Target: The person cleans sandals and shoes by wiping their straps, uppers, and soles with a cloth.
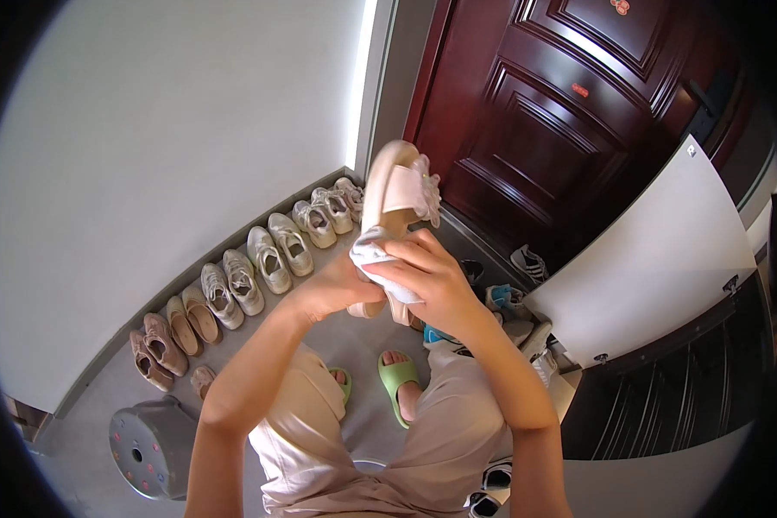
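A cream sandal with a frilly ornament on its strap is held up in front of me, toe end upward. My left hand grips its lower part from the left. In my right hand is a white cloth, bunched under the fingers and pressed against the sandal below the strap. Both hands and the cloth cover much of the sandal's lower end, so how the left fingers wrap round it is partly hidden.
Several pairs of shoes line the left wall. A grey stool stands lower left. More shoes lie at right beside an open white cabinet door. A dark red door is ahead. Green slippers are on my feet.
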Tool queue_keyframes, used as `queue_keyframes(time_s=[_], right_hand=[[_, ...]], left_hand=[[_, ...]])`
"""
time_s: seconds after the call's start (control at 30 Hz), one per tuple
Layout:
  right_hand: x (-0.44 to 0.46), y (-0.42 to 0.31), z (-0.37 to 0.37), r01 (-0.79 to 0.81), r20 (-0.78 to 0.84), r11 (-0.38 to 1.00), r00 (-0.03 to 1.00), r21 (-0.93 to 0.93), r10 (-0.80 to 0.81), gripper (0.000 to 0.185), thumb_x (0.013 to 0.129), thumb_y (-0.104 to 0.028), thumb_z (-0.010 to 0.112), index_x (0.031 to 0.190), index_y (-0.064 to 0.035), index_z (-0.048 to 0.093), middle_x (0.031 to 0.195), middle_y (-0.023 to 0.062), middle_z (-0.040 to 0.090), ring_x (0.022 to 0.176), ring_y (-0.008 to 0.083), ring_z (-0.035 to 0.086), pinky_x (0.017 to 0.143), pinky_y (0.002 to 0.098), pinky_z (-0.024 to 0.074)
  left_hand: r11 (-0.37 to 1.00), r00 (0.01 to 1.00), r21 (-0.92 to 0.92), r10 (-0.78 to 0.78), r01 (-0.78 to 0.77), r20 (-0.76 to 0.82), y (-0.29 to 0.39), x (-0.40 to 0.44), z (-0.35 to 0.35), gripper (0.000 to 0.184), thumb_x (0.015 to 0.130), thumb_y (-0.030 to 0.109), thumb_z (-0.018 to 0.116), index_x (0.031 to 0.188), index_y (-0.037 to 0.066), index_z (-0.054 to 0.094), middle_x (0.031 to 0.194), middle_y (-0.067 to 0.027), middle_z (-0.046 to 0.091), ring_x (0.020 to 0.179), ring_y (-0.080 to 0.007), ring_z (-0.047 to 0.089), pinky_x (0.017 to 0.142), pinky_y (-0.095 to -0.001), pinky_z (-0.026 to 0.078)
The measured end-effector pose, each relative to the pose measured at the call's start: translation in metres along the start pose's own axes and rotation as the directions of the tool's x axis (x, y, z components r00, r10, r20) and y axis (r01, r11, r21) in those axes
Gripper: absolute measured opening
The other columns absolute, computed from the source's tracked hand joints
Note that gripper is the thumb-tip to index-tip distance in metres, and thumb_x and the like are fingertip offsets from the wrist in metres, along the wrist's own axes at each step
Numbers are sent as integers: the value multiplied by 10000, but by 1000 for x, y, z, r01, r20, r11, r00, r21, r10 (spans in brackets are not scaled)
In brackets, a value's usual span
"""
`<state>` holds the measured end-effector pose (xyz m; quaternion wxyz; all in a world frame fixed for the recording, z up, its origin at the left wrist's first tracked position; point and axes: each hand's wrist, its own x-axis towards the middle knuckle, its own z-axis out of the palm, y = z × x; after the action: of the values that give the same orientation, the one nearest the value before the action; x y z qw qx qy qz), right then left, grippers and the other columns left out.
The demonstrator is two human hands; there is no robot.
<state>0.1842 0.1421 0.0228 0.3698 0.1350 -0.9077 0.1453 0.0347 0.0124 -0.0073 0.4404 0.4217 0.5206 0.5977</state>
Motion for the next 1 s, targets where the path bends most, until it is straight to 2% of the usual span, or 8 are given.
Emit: queue_keyframes(time_s=[0.07, 0.17, 0.3, 0.47, 0.53, 0.57, 0.67, 1.0], right_hand=[[7, 0, 2, 64, -38, 991, 997, -114, -69, 487, 641, -5, 745, 1121, -81, 719, 1154, 60, 644, 910, 259, 581, 796, 357, 534], [6, 1, 2, 6, -166, 964, 985, -267, -52, 499, 656, -8, 738, 1151, -50, 695, 1178, 90, 626, 899, 270, 567, 805, 366, 529], [7, -14, 7, -69, -58, 985, 997, -159, 60, 605, 601, -17, 768, 1194, -54, 657, 1270, 119, 557, 974, 316, 561, 837, 403, 529], [2, 0, 12, -43, -100, 985, 995, -169, 26, 563, 640, -9, 761, 1189, -64, 651, 1241, 137, 559, 1008, 330, 589, 840, 416, 546], [3, 1, 10, -72, -232, 959, 973, -275, 6, 557, 650, 10, 757, 1192, -55, 647, 1217, 155, 570, 997, 341, 607, 832, 419, 556], [4, 0, 5, -104, -287, 946, 958, -308, 12, 571, 648, 36, 758, 1200, -53, 643, 1198, 171, 578, 993, 358, 618, 829, 424, 557], [6, 7, -11, -266, -430, 895, 898, -357, 96, 554, 659, 90, 744, 1185, -56, 652, 1203, 183, 582, 999, 369, 616, 831, 438, 548], [0, 10, -10, -142, -254, 943, 965, -302, 65, 382, 672, 78, 722, 1034, -32, 671, 1120, 153, 628, 941, 349, 625, 794, 420, 548]], left_hand=[[978, 993, 189, -102, 91, 52, 1, 0, -2, 711, 728, 47, 700, 1400, 16, 470, 1166, -71, 635, 1065, -152, 605, 920, -312, 505], [993, 996, 81, -86, 84, 19, -1, -2, 6, 709, 751, 40, 687, 1419, 32, 449, 1171, -72, 625, 1066, -143, 597, 911, -297, 500], [990, 997, 118, 80, -77, -22, -17, 5, 7, 837, 754, 75, 709, 1495, 31, 321, 1142, -87, 613, 1031, -160, 596, 843, -303, 516], [984, 999, 176, -17, 26, -50, 4, -3, 12, 910, 761, 82, 711, 1548, 36, 257, 1140, -86, 615, 933, -127, 614, 699, -269, 526], [943, 972, 244, -199, 225, -127, 11, -5, 14, 994, 756, 79, 688, 1598, 34, 162, 1164, -121, 620, 996, -180, 626, 789, -298, 535], [932, 988, 361, 81, -30, -129, -6, -2, 13, 1049, 746, 74, 667, 1618, 38, 86, 1296, -205, 564, 1170, -285, 597, 957, -353, 502], [873, 976, 486, 129, -28, -177, -6, -3, 16, 1048, 733, 67, 665, 1618, 53, 102, 1454, -267, 431, 1342, -373, 479, 1099, -386, 406], [801, 959, 596, 213, -61, -189, -9, -7, 17, 1054, 721, 36, 670, 1621, 125, 130, 1504, -267, 349, 1402, -448, 389, 1136, -420, 381]])
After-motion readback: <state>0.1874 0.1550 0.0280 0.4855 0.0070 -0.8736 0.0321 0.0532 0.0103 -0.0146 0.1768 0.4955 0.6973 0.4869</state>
